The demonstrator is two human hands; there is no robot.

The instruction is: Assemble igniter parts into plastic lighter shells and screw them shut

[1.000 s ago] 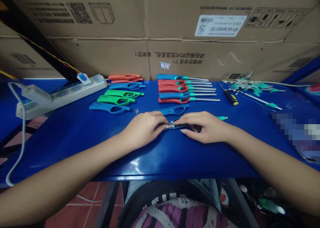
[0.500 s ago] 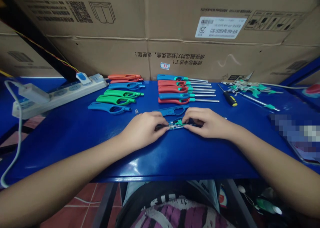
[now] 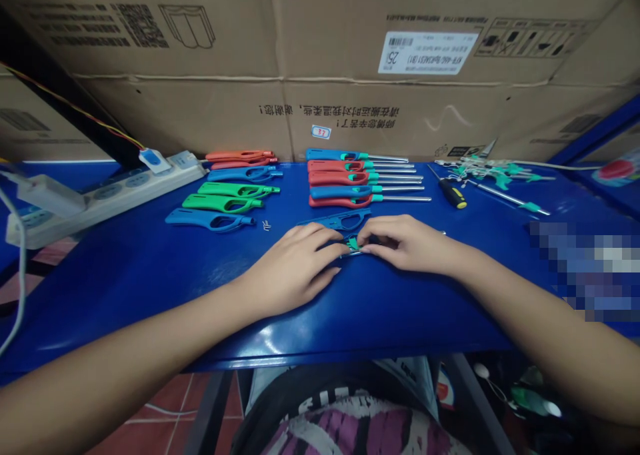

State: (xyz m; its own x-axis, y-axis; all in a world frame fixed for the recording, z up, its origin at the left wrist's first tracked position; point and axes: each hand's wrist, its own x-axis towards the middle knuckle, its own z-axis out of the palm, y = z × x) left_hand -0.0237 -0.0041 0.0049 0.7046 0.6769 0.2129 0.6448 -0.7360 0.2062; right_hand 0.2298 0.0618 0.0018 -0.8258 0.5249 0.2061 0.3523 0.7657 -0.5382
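Note:
A lighter half-assembly with a green trigger (image 3: 353,244) and a metal rod lies on the blue table between my hands; much of it is hidden under my fingers. My right hand (image 3: 407,243) pinches it near the trigger with thumb and fingers. Over its left end rests my left hand (image 3: 300,265), fingers stretched and apart, the thumb off the part. Just behind lies an empty blue handle shell (image 3: 347,220). Several finished-looking red and blue lighters (image 3: 343,177) with metal tubes lie stacked further back.
Blue, green and orange handle shells (image 3: 225,203) lie at the left, with small screws (image 3: 267,226) beside them. A power strip (image 3: 103,195) stands further left. At the right are a screwdriver (image 3: 454,194) and a pile of green-and-metal lighter parts (image 3: 500,172). A cardboard box (image 3: 240,115) stands behind.
My left hand has loosened its pinch; its fingers now stretch further right over the lighter half-assembly and its thumb has moved down, away from it. My right hand stays at the green trigger.

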